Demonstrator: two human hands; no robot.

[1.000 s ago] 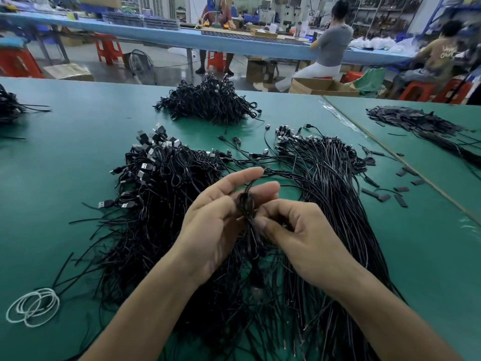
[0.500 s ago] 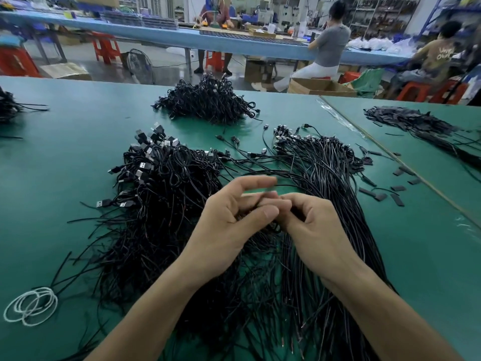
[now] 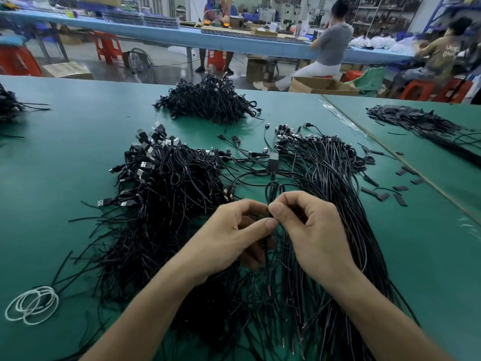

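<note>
nearby, cable heaps flank the held cable.

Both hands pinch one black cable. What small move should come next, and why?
Probably lift the cable slightly: the left hand and right hand pinch it together, but its loops and plug lie across the loose pile, where they may snag.

The left hand and the right hand meet above the green desk. Each pinches a folded black cable between thumb and curled fingers. The cable's USB plug points away from the person. A tangled cable pile lies left of the hands, and straight cable strands lie to the right. White cord loops rest at the near left. Black strips lie scattered at the right.
</note>
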